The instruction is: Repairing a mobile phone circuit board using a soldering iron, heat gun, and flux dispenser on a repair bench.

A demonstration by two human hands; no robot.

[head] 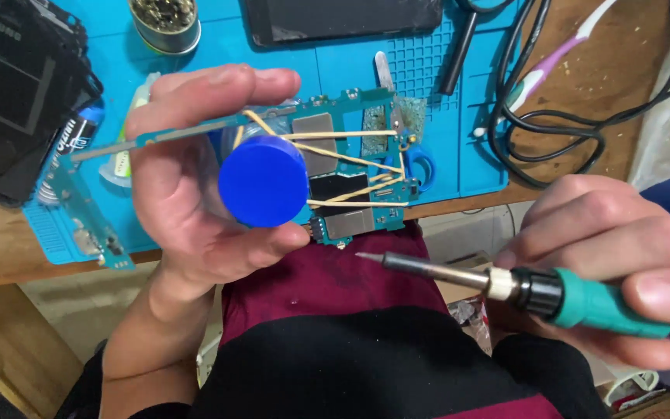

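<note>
Teal board (335, 163), thin and fragile we judge, sits pinched by its edges with a blue cap (263, 181) in our left hand (188, 194); our right hand (622, 256) is clamped on the iron (521, 291).

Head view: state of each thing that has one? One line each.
Left hand: closed on the circuit board and blue cap.
Circuit board: held up off the mat, rubber bands stretched across it.
Blue cap: held against the board.
Right hand: gripping the soldering iron.
Soldering iron: tip bare, just below the board, not touching.
Tin: open, on the blue mat.
Toothbrush: lying on the bench.
</note>
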